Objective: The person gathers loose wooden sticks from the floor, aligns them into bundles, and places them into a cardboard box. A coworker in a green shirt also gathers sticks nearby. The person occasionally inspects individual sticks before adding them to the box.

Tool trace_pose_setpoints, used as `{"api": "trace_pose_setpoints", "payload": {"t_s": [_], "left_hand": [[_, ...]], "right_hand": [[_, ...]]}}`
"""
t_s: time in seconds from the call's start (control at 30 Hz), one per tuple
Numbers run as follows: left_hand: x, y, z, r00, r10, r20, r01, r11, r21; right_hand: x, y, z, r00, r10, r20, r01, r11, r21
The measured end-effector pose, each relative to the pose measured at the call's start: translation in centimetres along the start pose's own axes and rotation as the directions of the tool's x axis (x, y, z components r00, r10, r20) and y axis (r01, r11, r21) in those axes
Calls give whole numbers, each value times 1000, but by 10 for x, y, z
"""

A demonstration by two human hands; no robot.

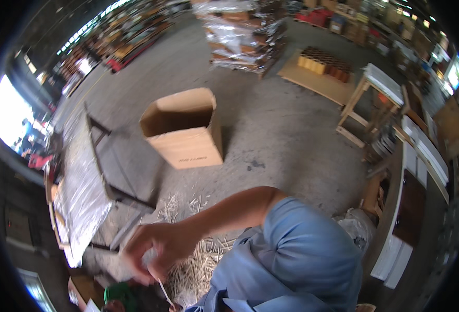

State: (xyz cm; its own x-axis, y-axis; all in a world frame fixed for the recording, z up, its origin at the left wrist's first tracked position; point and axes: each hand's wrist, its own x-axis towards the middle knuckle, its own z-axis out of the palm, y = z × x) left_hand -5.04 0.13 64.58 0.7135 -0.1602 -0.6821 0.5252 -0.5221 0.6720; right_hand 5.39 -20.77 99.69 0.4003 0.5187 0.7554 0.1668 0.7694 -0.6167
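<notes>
My right hand [159, 249] reaches across to the left from a blue short sleeve, fingers curled and thumb toward the index finger. A thin pale stick [164, 292] shows at its fingertips, slanting down to the lower edge; the fingers are slightly smeared by motion. At the stick's lower end is a small skin-coloured patch, perhaps my left hand [175, 308], mostly cut off or hidden. Below and beside the right hand lies a heap of thin pale sticks [201, 262], some scattered on the floor beyond.
An open cardboard box [188, 148] stands on the concrete floor ahead. To the left is a table wrapped in clear film [81, 182]. A wooden stand [354, 117], white boards [396, 255] and a plastic bag [357, 226] are on the right. A wrapped pallet stack [242, 39] stands far ahead.
</notes>
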Motion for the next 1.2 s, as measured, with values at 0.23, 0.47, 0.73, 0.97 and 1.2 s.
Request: {"api": "trace_pose_setpoints", "payload": {"t_s": [0.23,0.47,0.73,0.97,1.2], "left_hand": [[23,38,52,960,23,277,-52,994,95],[53,47,20,957,-9,290,-64,968,242],[77,59,26,925,10,379,-128,949,287],[85,70,32,920,-7,393,-126,941,313],[90,69,34,924,-20,381,-110,942,316]], "right_hand": [[-487,87,22,-257,351,-900,-947,92,307],[-553,46,161,-800,251,-545,-586,-126,801],[-523,85,149,-723,275,-634,-654,25,756],[-519,88,139,-693,261,-672,-683,60,728],[-529,78,135,-700,260,-666,-683,31,730]]}}
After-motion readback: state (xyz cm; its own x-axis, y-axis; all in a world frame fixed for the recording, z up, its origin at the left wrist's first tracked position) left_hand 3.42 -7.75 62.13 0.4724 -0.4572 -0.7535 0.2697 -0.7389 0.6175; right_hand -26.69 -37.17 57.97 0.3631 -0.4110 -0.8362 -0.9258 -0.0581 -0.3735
